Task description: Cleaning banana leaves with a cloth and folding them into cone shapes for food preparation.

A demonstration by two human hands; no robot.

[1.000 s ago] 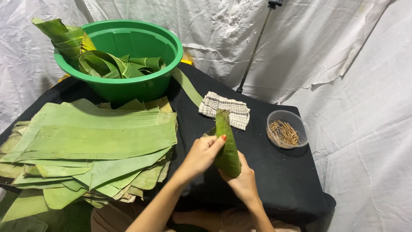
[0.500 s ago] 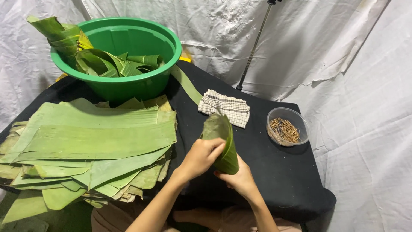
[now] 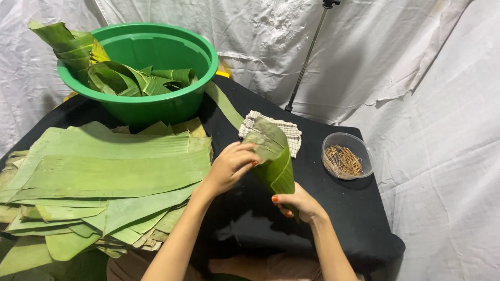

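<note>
Green banana leaf, rolled into a cone [image 3: 273, 156], sits between both hands above the black table [image 3: 333, 208]. The left hand [image 3: 229, 167] reaches in from the lower left with the forearm rising at a slant; its fingers [image 3: 245, 153] are curled shut over the cone's upper fold, pressing the flap against the roll. The right hand [image 3: 298, 202] comes up from below with the wrist bent, its fingers closed around the cone's narrow lower end; the thumb with an orange nail lies just below the leaf, and the other fingertips are hidden behind it.

Just beyond the left fingers, partly behind the cone's top, lies a checked cloth [image 3: 289, 130]. Well to the right of the fingers stands a clear bowl of small brown sticks [image 3: 346, 156]. To the left of the left fingers, close by the wrist, spreads a broad stack of flat leaves [image 3: 104, 171]. Farther away past the fingers, at the table's far left, a green basin [image 3: 156, 104] holds more folded leaves. White sheeting [image 3: 416, 78] hangs behind and to the right.
</note>
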